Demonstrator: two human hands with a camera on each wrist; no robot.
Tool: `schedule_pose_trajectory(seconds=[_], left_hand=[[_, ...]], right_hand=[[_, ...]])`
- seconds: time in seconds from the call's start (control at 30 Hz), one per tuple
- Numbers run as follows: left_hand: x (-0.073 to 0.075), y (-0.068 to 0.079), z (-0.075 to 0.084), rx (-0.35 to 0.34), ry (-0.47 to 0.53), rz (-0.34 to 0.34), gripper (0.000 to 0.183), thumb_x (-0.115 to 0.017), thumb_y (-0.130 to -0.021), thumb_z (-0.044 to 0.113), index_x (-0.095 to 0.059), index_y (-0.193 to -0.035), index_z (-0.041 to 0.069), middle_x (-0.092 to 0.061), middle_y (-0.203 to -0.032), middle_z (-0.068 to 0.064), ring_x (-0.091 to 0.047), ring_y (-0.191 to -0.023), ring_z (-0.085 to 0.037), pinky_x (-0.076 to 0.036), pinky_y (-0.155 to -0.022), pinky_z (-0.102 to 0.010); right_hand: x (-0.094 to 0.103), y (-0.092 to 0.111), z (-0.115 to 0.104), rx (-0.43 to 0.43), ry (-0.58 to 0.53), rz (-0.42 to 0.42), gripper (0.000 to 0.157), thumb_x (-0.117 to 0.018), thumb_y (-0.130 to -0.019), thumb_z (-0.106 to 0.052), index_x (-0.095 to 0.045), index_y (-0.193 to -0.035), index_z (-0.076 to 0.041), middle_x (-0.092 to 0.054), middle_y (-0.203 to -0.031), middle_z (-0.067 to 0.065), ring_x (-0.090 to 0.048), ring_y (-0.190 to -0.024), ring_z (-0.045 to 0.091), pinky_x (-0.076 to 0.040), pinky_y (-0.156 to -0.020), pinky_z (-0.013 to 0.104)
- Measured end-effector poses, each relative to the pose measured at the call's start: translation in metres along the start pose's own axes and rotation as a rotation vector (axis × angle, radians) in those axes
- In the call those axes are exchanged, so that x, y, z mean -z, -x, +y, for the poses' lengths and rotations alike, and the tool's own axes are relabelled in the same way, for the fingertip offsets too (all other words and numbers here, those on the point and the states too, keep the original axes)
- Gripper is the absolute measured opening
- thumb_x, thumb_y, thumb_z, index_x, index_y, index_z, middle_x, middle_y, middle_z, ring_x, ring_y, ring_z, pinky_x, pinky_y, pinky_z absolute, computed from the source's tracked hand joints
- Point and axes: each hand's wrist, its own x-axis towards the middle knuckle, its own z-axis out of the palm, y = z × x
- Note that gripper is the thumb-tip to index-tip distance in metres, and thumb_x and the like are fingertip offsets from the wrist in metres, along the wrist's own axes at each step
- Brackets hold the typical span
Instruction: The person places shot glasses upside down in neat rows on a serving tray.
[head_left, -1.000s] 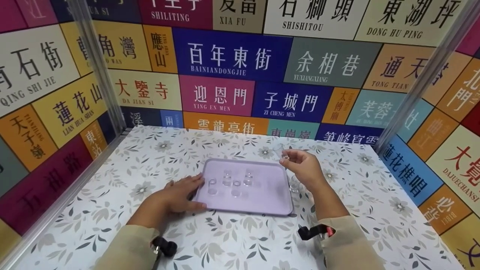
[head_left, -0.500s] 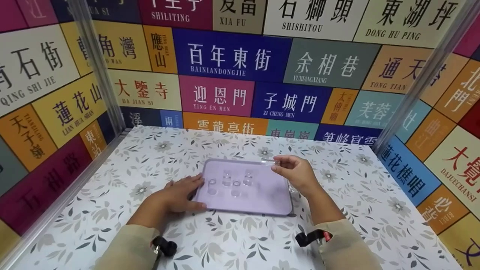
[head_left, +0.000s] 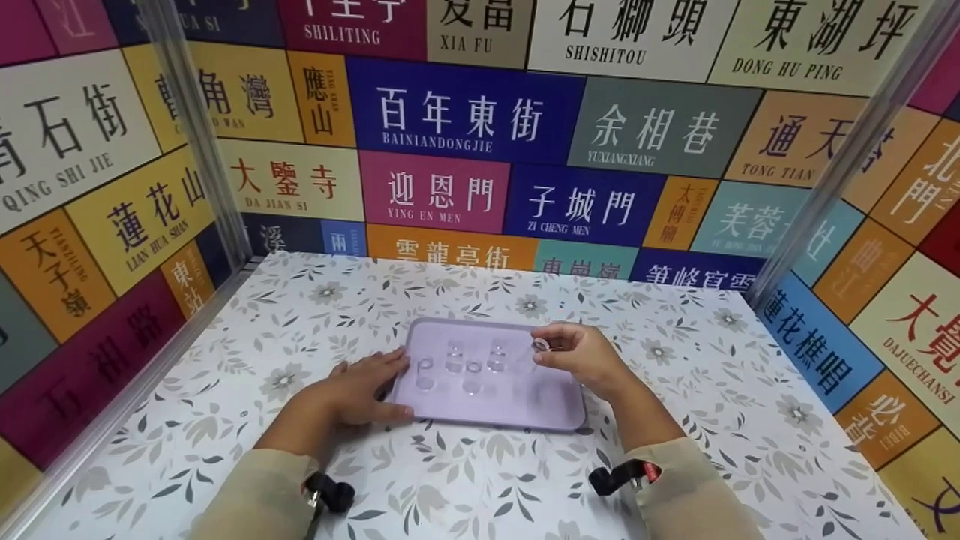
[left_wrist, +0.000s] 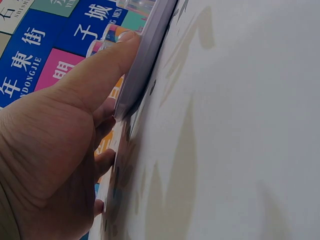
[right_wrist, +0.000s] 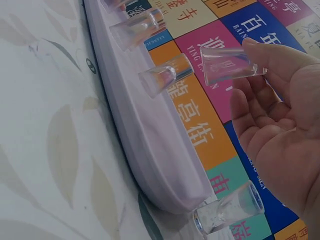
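Note:
A pale purple tray [head_left: 544, 401] lies on the table in the head view, with several small clear shot glasses [head_left: 472, 377] standing on its left and middle part. My right hand [head_left: 589, 356] pinches another clear shot glass [right_wrist: 227, 66] by one end, above the tray's right side; its wider end points down toward the tray. My left hand [head_left: 367, 390] rests at the tray's left edge, fingers extended, with the thumb [left_wrist: 112, 57] along the rim in the left wrist view. Beside the tray's end stands one more shot glass [right_wrist: 230, 207], hidden behind my right hand in the head view.
White table covering [head_left: 480, 480] with a grey leaf and flower print surrounds the tray. Colourful sign panels [head_left: 465, 109] wall in the back and sides. Clear corner posts [head_left: 202, 142] rise at the table's back corners.
My right hand has brought the shot glass leftward from beyond the tray's back right corner to over its right side, tipping it from slanting up, through level, to pointing down. My left hand stays put.

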Motion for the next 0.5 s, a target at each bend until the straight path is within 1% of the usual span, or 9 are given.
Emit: schedule_pose_trajectory(seconds=[0.07,0.2,0.37,0.5], left_hand=[[0.0,0.0,0.0,0.001,0.003,-0.002,0.107,-0.073,-0.085,0.077,-0.024,-0.171,0.036,-0.009,-0.181,0.018,-0.005,-0.171,-0.03,0.002,-0.134,-0.071],[0.001,0.0,0.0,0.009,0.006,-0.008,0.107,-0.073,-0.085,0.078,-0.024,-0.171,0.038,-0.008,-0.181,0.019,-0.005,-0.171,-0.028,0.003,-0.134,-0.071],[0.001,0.002,0.001,0.007,0.004,0.0,0.108,-0.072,-0.085,0.079,-0.024,-0.171,0.037,-0.008,-0.181,0.02,-0.006,-0.171,-0.028,0.003,-0.134,-0.07],[0.0,0.003,0.001,-0.002,0.01,0.012,0.108,-0.074,-0.085,0.077,-0.024,-0.171,0.035,-0.009,-0.181,0.018,-0.007,-0.171,-0.029,0.002,-0.134,-0.071]], right_hand=[[-0.001,0.0,0.003,0.002,0.017,-0.02,0.048,-0.09,-0.086,-0.009,-0.074,-0.13,0.0,-0.075,-0.124,0.008,-0.07,-0.108,0.013,-0.064,-0.091,0.023],[-0.003,-0.001,0.007,0.001,0.057,-0.05,0.048,-0.089,-0.087,-0.009,-0.074,-0.131,0.001,-0.076,-0.124,0.009,-0.069,-0.109,0.013,-0.063,-0.09,0.022],[-0.005,-0.003,0.011,-0.015,0.105,-0.058,0.046,-0.089,-0.086,-0.008,-0.075,-0.129,0.001,-0.078,-0.12,0.005,-0.068,-0.105,0.01,-0.06,-0.088,0.019],[-0.007,-0.004,0.014,-0.031,0.148,-0.057,0.045,-0.09,-0.083,-0.009,-0.077,-0.126,-0.002,-0.079,-0.117,0.008,-0.069,-0.101,0.011,-0.059,-0.088,0.019]])
